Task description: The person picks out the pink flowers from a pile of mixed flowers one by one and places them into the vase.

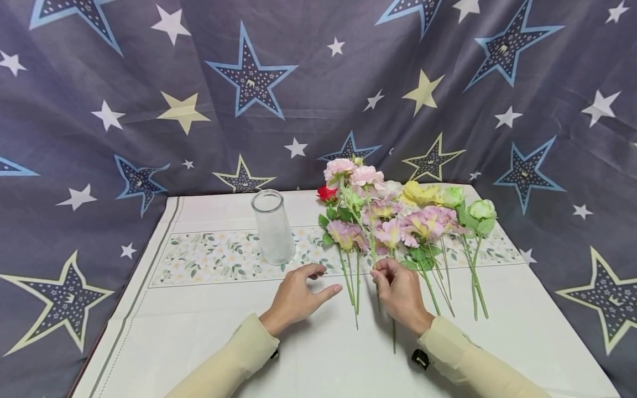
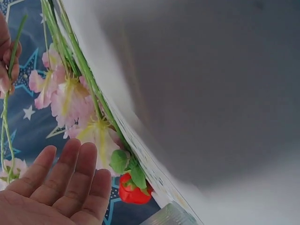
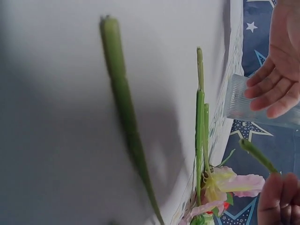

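Observation:
My right hand (image 1: pixel 402 290) pinches the green stem of a pale pink artificial flower spray (image 1: pixel 367 177) between thumb and fingers. Its pink heads stand up over the other flowers, and the stem's cut end (image 3: pixel 255 152) pokes out past my fingers in the right wrist view. To the left, my left hand (image 1: pixel 297 296) hovers over the cloth with thumb and fingers apart, holding nothing. Beyond it stands a clear ribbed glass vase (image 1: pixel 275 235), upright. Lilac flowers with yellow centres (image 1: pixel 390 233) lie just past my right hand, stems pointing toward me.
A red rose (image 1: pixel 327 193) lies at the left of the flowers. Toward the back right are a yellow flower (image 1: pixel 420 193) and light green roses (image 1: pixel 481 210). A white tablecloth (image 1: pixel 199 342) with a floral band covers the table; a star-patterned curtain (image 1: pixel 318 83) hangs behind.

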A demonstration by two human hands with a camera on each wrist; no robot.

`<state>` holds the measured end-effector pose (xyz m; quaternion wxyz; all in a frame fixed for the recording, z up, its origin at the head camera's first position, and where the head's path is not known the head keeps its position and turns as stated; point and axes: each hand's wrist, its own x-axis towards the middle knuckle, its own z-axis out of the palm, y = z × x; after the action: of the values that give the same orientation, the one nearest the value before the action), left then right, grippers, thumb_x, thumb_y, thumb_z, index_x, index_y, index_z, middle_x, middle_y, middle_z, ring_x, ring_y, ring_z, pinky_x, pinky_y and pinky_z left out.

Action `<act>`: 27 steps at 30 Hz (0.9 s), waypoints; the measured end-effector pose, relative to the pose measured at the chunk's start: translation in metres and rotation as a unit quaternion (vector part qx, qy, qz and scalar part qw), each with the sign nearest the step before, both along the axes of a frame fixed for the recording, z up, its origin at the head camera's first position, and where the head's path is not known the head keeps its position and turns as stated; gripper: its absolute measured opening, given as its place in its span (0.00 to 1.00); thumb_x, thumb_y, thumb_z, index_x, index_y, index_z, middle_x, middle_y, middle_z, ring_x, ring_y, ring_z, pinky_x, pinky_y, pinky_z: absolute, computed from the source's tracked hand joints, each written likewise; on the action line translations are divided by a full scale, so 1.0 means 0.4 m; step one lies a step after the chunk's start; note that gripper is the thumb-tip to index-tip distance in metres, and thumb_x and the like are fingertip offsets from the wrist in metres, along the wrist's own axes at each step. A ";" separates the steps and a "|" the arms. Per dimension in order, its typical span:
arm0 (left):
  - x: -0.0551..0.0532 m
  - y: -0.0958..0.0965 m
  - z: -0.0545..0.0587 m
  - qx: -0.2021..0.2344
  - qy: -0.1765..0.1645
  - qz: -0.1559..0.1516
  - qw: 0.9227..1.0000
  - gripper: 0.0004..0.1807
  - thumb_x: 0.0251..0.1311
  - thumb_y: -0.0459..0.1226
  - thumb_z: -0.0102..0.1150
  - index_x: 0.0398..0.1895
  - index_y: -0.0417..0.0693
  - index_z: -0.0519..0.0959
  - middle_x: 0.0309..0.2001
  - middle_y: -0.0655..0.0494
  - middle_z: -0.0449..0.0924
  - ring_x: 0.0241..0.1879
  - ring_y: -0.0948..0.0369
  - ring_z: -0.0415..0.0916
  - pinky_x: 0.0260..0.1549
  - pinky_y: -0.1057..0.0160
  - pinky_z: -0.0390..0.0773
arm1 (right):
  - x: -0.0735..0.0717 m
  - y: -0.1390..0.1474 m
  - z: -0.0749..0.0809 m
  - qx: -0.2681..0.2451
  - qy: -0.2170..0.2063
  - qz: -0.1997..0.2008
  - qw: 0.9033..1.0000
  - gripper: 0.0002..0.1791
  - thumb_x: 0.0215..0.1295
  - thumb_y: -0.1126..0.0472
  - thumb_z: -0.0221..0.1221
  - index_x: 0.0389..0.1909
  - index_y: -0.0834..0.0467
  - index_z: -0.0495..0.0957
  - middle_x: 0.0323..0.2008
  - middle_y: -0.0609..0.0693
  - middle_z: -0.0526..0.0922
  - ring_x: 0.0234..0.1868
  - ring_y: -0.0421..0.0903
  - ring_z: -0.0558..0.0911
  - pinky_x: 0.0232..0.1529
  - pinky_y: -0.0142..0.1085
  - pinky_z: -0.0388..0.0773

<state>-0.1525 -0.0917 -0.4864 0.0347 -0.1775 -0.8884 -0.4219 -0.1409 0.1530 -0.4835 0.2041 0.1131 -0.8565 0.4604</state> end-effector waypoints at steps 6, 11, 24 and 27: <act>-0.001 0.012 0.004 0.010 -0.005 -0.001 1.000 0.31 0.59 0.60 0.69 0.57 0.50 0.83 0.52 0.53 0.86 0.51 0.49 0.83 0.49 0.44 0.81 | 0.004 -0.012 0.004 -0.008 0.008 0.016 1.000 0.05 0.63 0.74 0.67 0.34 0.64 0.81 0.24 0.49 0.83 0.21 0.37 0.77 0.19 0.30 0.77; -0.006 0.023 0.005 0.036 0.004 -0.012 0.999 0.30 0.59 0.59 0.70 0.56 0.48 0.83 0.51 0.51 0.86 0.51 0.48 0.84 0.50 0.44 0.81 | 0.008 -0.021 0.008 -0.006 0.023 0.029 0.999 0.05 0.64 0.74 0.66 0.34 0.64 0.80 0.24 0.49 0.83 0.21 0.36 0.76 0.19 0.31 0.76; -0.024 0.060 -0.001 0.084 0.034 -0.014 0.996 0.25 0.60 0.52 0.72 0.52 0.45 0.85 0.45 0.53 0.87 0.47 0.54 0.84 0.50 0.45 0.81 | 0.011 -0.040 0.003 0.003 0.042 0.032 0.999 0.08 0.60 0.76 0.68 0.32 0.62 0.80 0.23 0.47 0.82 0.20 0.35 0.76 0.19 0.30 0.75; -0.029 0.072 0.003 0.104 0.039 -0.022 0.994 0.22 0.61 0.50 0.72 0.51 0.45 0.85 0.44 0.52 0.87 0.46 0.52 0.84 0.49 0.44 0.81 | 0.012 -0.044 0.003 0.006 0.047 0.033 0.998 0.08 0.60 0.75 0.68 0.33 0.62 0.80 0.23 0.47 0.81 0.20 0.35 0.76 0.19 0.30 0.75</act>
<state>-0.1641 -0.0627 -0.4851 0.0782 -0.2091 -0.8334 -0.5055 -0.1360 0.1354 -0.4821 0.2287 0.1640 -0.8442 0.4562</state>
